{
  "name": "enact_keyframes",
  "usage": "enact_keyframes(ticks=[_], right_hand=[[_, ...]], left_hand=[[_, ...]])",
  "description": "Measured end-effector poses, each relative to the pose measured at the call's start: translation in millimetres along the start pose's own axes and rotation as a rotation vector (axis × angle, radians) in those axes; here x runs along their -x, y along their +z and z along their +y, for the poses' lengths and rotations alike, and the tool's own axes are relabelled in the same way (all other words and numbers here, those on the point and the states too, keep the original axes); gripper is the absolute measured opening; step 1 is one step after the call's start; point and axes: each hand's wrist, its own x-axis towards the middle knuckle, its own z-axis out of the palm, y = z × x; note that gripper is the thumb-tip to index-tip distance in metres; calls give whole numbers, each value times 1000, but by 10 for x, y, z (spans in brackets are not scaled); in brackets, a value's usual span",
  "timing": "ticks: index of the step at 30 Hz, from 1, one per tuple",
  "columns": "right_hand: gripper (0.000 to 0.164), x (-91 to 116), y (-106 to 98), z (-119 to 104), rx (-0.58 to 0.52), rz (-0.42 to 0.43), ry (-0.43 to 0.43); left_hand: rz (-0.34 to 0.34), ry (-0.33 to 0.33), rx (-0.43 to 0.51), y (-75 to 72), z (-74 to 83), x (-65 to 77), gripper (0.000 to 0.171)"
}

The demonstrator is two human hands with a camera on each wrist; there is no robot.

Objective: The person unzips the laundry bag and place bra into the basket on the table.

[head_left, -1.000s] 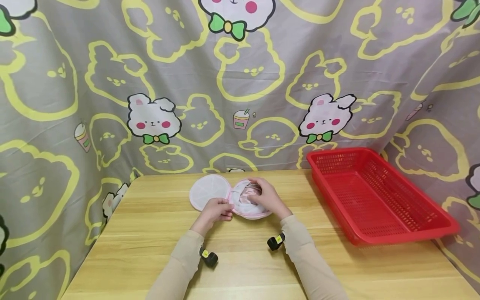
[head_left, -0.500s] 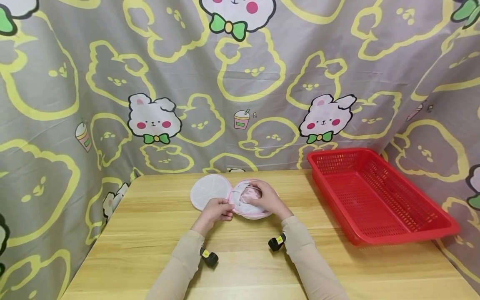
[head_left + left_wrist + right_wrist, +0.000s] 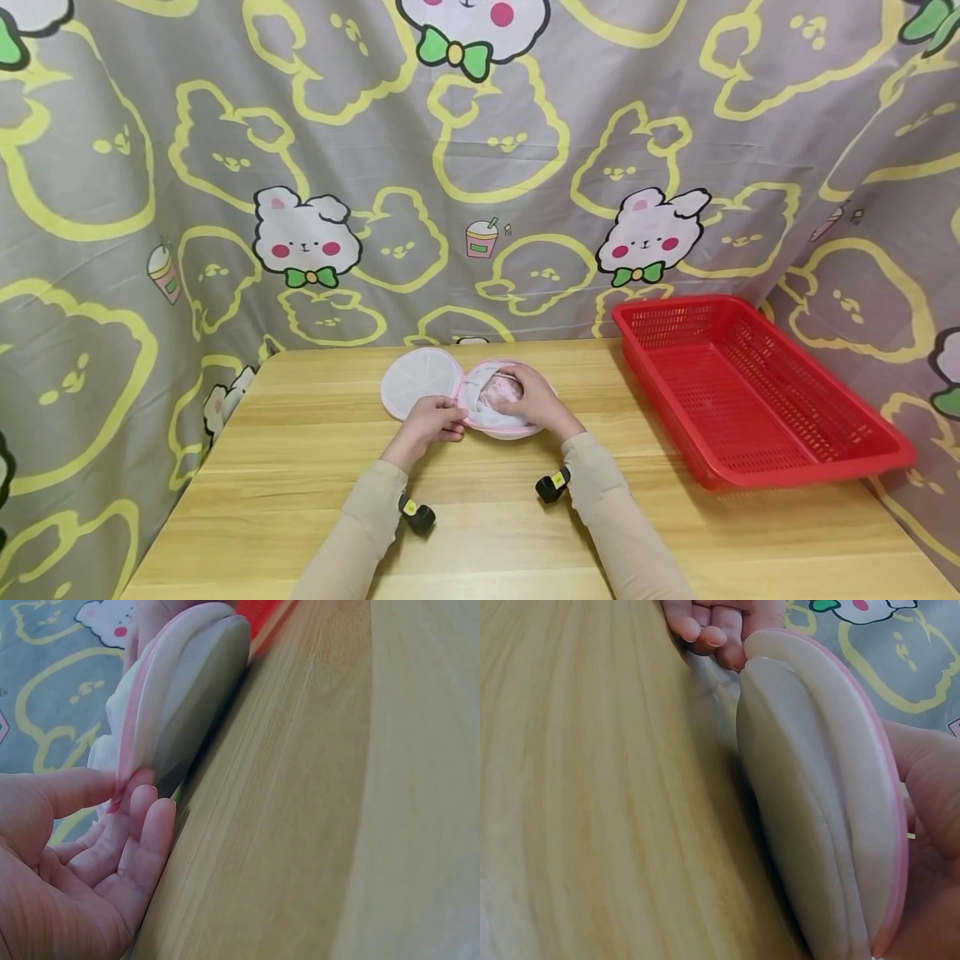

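A round white mesh laundry bag (image 3: pixel 504 433) with pink zip edging lies unzipped near the back of the table. Its flat round lid (image 3: pixel 420 383) is folded out to the left. My left hand (image 3: pixel 429 423) pinches the pink edge at the hinge side between thumb and fingers, clearly seen in the left wrist view. Reaching into the bag from the right, my right hand (image 3: pixel 542 402) arches over a shiny pink cloth (image 3: pixel 497 390) amid white fabric. Its fingertips are hidden inside, so I cannot tell if they grip the cloth.
A red plastic basket (image 3: pixel 750 475) with perforated sides stands at the right of the wooden table (image 3: pixel 480 533). A grey curtain (image 3: pixel 465 283) with cartoon prints hangs behind the table and along both sides.
My right hand has shifted slightly within the bag, and its thumb sits a little lower. More of the pink cloth shows between thumb and fingers. The left hand holds its place.
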Motion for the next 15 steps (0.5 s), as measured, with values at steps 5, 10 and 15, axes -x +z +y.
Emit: enact_keyframes(ticks=[5, 10, 15], right_hand=[[68, -1, 14, 6, -7, 8, 50], [67, -3, 35, 23, 12, 30, 64], [64, 12, 42, 24, 34, 46, 75]], left_hand=[[-2, -3, 7, -7, 6, 0, 14], [-6, 1, 9, -11, 2, -8, 13], [-7, 1, 9, -8, 2, -6, 15]])
